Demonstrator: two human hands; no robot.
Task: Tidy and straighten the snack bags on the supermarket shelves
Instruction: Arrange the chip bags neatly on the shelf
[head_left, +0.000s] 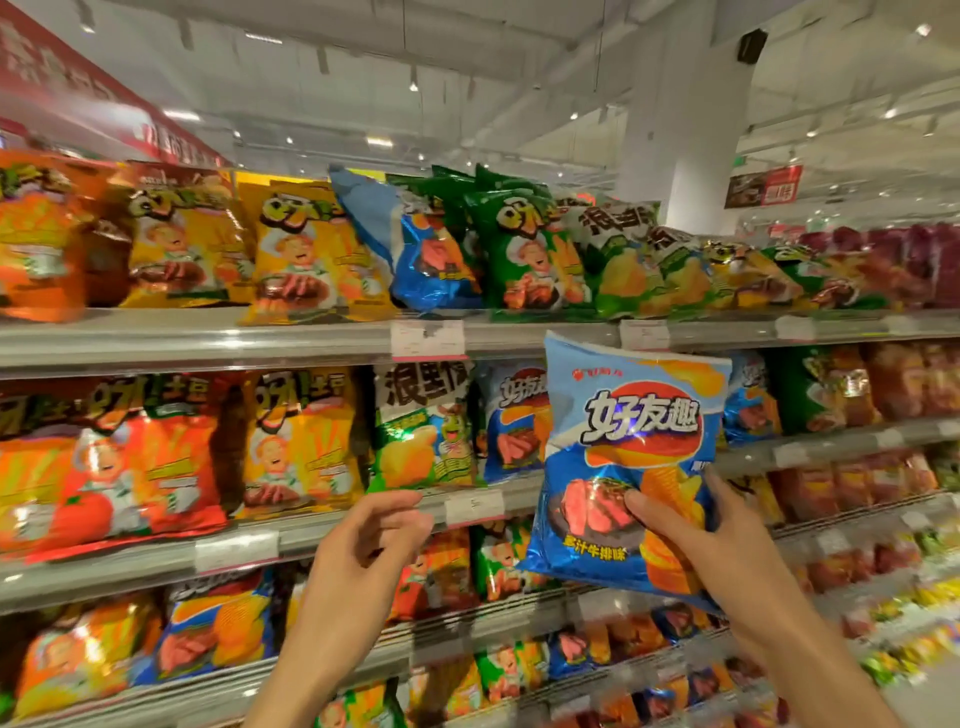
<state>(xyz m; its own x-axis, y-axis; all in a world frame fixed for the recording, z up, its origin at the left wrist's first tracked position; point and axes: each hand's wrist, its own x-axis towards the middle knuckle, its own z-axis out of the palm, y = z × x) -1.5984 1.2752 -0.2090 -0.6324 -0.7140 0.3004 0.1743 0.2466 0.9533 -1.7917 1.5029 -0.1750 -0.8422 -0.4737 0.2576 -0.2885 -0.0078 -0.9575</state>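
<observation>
My right hand (696, 525) grips a blue chip bag (628, 447) by its lower right part, thumb across the front. The bag is upright in the air in front of the second shelf. My left hand (374, 535) hovers to the left of it with fingers loosely curled and holds nothing. On the top shelf (208, 338) another blue bag (415, 244) leans tilted between yellow bags (311, 254) and green bags (530, 249). More blue bags (511, 421) stand on the second shelf behind the held one.
Shelves of snack bags fill the view: orange and red bags (104, 457) at left, green and white bags (421, 426) in the middle, red packs (893, 265) at far right. Price tags (428, 339) line the shelf rails. A white pillar (680, 119) stands behind.
</observation>
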